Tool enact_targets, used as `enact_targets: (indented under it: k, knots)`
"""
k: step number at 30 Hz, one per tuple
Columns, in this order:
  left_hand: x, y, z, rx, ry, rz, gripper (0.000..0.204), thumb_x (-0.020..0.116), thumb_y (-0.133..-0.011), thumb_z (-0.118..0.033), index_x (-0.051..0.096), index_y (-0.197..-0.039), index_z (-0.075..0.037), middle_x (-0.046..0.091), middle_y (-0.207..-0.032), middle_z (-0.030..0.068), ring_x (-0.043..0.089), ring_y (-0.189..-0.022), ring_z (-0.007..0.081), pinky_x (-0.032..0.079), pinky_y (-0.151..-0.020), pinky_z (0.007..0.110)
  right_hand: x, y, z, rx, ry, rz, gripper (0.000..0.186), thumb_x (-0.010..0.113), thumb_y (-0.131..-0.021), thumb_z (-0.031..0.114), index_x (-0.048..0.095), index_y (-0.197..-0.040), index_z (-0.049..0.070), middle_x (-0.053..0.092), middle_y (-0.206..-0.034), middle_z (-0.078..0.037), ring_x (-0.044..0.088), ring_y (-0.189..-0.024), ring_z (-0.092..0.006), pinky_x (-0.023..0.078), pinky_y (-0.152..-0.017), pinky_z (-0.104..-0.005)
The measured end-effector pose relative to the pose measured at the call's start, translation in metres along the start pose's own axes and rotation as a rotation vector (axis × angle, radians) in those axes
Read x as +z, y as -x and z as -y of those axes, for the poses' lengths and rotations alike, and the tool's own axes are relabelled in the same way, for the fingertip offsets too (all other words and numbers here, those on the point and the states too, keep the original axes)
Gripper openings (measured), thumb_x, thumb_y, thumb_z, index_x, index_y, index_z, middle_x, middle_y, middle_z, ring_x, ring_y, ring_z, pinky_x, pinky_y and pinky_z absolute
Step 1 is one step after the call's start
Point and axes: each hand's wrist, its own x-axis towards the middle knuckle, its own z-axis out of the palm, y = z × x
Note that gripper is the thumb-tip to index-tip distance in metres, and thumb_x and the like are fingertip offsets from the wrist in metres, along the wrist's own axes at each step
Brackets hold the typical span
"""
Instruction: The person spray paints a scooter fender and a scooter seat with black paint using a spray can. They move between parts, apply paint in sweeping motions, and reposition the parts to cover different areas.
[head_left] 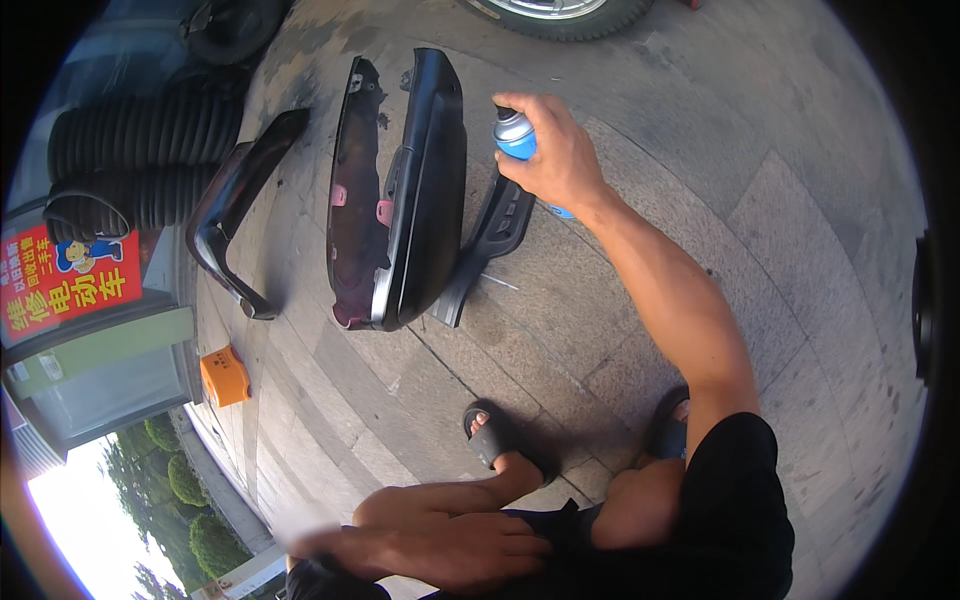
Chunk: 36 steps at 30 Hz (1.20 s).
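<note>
orange box (224, 377), stacked tyres (145, 150)

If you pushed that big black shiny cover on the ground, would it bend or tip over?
The cover looks like hard moulded plastic, so probably stiff, not floppy. It stands on its edge, so a push might tip it. Its glossy skin could be slippery.

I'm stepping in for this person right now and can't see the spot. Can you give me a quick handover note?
Right hand: gripping a blue spray can, held above the paving and pointed at the big black body panel.
Left hand: empty, resting on the knee.
On the paving: the panel, a curved black trim piece to its left, a smaller black part to its right.
Panel looks glossy black; whether spraying is finished, I cannot tell.
</note>
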Motion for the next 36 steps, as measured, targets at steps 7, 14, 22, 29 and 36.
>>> enact_targets:
  k: [7,14,22,29,36]
  knots:
    - [0.062,-0.041,0.007,0.117,0.402,-0.229,0.029,0.055,-0.098,-0.022,0.063,-0.117,-0.001,0.065,-0.124,0.0171,0.063,-0.114,0.0291,0.052,-0.092,0.043,-0.005,0.036,0.0,0.13,-0.037,0.189,0.063,0.083,-0.074,0.015,0.062,-0.133,0.026,0.063,-0.12,-0.014,0.069,-0.107,-0.0347,0.06,-0.087,-0.0441]
    - [0.093,-0.059,0.039,0.245,-0.064,-0.174,0.034,0.045,-0.097,-0.038,0.06,-0.097,-0.008,0.062,-0.107,0.0119,0.058,-0.103,0.0316,0.046,-0.092,0.046,-0.012,-0.007,-0.028,0.06,-0.063,-0.062,0.061,0.081,-0.075,0.016,0.062,-0.132,0.024,0.063,-0.118,-0.014,0.068,-0.102,-0.0367,0.058,-0.084,-0.0452]
    - [0.078,-0.072,0.037,0.308,-0.049,-0.311,0.032,0.05,-0.09,-0.04,0.056,-0.085,-0.009,0.056,-0.088,0.0101,0.055,-0.085,0.0294,0.044,-0.082,0.043,-0.01,-0.018,-0.023,0.088,-0.104,-0.034,0.059,0.081,-0.076,0.016,0.061,-0.131,0.023,0.063,-0.117,-0.013,0.068,-0.105,-0.035,0.057,-0.086,-0.0449]
    - [0.072,-0.074,0.032,0.292,-0.018,-0.389,0.028,0.05,-0.09,-0.036,0.055,-0.084,-0.009,0.054,-0.086,0.0093,0.054,-0.083,0.0295,0.044,-0.078,0.043,-0.007,-0.04,-0.015,0.122,-0.08,0.041,0.058,0.081,-0.076,0.013,0.062,-0.131,0.018,0.064,-0.119,-0.011,0.067,-0.109,-0.0323,0.057,-0.091,-0.0433]
    - [0.065,-0.073,0.025,0.229,0.013,-0.323,0.023,0.051,-0.091,-0.032,0.054,-0.084,-0.01,0.055,-0.087,0.0092,0.054,-0.084,0.0297,0.044,-0.08,0.043,-0.005,-0.033,-0.009,0.096,-0.093,0.028,0.06,0.081,-0.076,0.013,0.062,-0.132,0.02,0.064,-0.117,-0.012,0.067,-0.108,-0.0323,0.058,-0.089,-0.0428]
